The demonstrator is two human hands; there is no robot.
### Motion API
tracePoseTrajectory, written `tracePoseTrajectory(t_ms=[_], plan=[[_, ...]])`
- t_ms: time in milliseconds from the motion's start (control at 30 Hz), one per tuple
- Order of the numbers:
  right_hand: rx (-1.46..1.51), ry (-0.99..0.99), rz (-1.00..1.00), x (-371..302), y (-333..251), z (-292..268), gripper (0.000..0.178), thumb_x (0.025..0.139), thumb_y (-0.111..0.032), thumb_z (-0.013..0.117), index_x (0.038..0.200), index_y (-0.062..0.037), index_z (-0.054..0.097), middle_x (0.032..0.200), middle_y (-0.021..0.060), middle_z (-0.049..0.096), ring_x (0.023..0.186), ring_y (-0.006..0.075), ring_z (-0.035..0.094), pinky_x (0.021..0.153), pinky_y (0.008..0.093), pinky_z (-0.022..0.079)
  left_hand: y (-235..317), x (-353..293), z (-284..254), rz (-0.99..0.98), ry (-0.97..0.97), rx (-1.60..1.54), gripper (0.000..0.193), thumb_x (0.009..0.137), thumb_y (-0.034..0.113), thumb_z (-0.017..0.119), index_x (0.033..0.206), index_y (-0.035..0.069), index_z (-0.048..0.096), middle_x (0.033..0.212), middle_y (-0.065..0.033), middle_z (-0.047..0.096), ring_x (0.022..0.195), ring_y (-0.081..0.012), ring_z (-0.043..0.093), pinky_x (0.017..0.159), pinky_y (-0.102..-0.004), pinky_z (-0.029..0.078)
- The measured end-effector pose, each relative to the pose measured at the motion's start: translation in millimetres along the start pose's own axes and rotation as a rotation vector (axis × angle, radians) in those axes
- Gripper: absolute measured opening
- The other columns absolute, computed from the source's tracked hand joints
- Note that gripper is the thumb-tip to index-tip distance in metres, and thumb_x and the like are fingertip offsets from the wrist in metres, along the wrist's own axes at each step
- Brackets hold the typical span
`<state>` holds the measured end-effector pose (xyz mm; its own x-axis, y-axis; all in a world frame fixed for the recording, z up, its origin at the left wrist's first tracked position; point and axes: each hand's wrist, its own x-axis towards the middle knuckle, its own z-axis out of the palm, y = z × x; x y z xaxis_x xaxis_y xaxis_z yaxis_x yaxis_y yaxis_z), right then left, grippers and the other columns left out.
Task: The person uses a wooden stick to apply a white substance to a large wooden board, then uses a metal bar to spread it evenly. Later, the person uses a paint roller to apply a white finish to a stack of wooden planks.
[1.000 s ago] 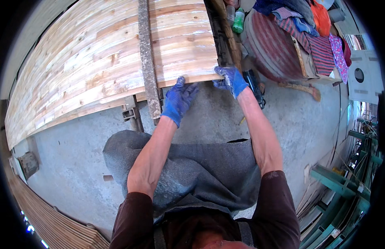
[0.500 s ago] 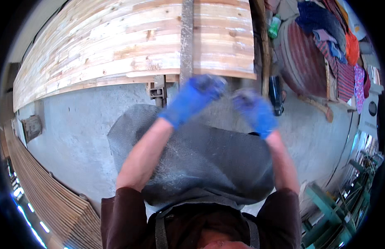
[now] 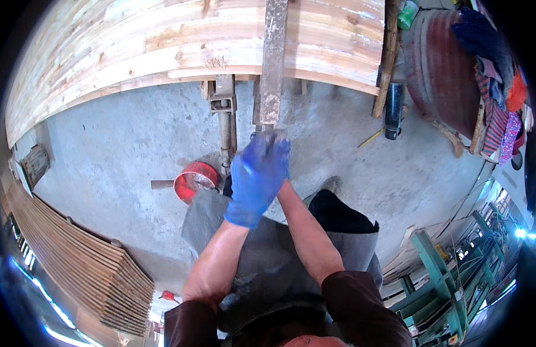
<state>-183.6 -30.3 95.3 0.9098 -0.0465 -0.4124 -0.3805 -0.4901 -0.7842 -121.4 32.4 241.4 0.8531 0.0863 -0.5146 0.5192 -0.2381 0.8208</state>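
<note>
My two hands, in blue gloves with dark, dirty palms, meet at the near end of a long, worn metal bar clamp [image 3: 273,63]. The clamp lies across a wide panel [image 3: 164,55] of joined wood strips. My left hand [image 3: 250,179] is closed round the clamp's screw end, its fingertips blurred. Pressed against it on the far side, my right hand [image 3: 284,159] is mostly covered by the left glove, so its fingers do not show. A second clamp screw [image 3: 224,130] sticks out from under the panel, to the left of my hands.
A red round container [image 3: 195,180] with a handle stands on the concrete floor [image 3: 123,139]. A dark bottle [image 3: 394,110] and a draped pile of clothes [image 3: 490,75] are at right. Stacked boards [image 3: 77,260] lie lower left; green metal frames [image 3: 441,272] stand lower right.
My hands were apart beside the panel's edge; they have come together at the clamp's near end. The view has shifted, uncovering the red container and more floor.
</note>
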Motion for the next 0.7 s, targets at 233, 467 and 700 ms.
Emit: tracePoseTrajectory(t_ms=[233,467,700], plan=[[1.070,-0.205,0.437,19,-3,-7,0.019,0.087,-0.012,0.064,0.102,-0.0014,0.063,0.086,0.0022,0.065,0.076,0.0130,0.063,0.069,0.0282,0.053,19,-29,15,0.063,-0.003,-0.006,0.019,0.093,0.008,0.059,0.108,-0.003,0.064,0.094,-0.0097,0.068,0.085,-0.0132,0.062,0.078,-0.0284,0.050],[0.750,-0.132,0.556,14,-39,-25,0.018,0.085,-0.008,0.069,0.102,-0.0043,0.062,0.079,-0.0017,0.060,0.070,0.0097,0.058,0.062,0.0256,0.049,-14,-38,41,0.152,0.027,-0.016,0.018,0.090,0.008,0.062,0.105,-0.002,0.065,0.098,-0.0134,0.069,0.084,-0.0193,0.066,0.077,-0.0310,0.051],[1.074,0.054,0.571,23,-22,-7,0.019,0.087,-0.002,0.066,0.105,-0.0021,0.063,0.089,-0.0002,0.063,0.074,0.0092,0.059,0.065,0.0254,0.052,3,-33,33,0.155,0.015,-0.019,0.024,0.098,0.011,0.051,0.113,-0.005,0.061,0.103,-0.0096,0.067,0.092,-0.0147,0.061,0.084,-0.0295,0.048]])
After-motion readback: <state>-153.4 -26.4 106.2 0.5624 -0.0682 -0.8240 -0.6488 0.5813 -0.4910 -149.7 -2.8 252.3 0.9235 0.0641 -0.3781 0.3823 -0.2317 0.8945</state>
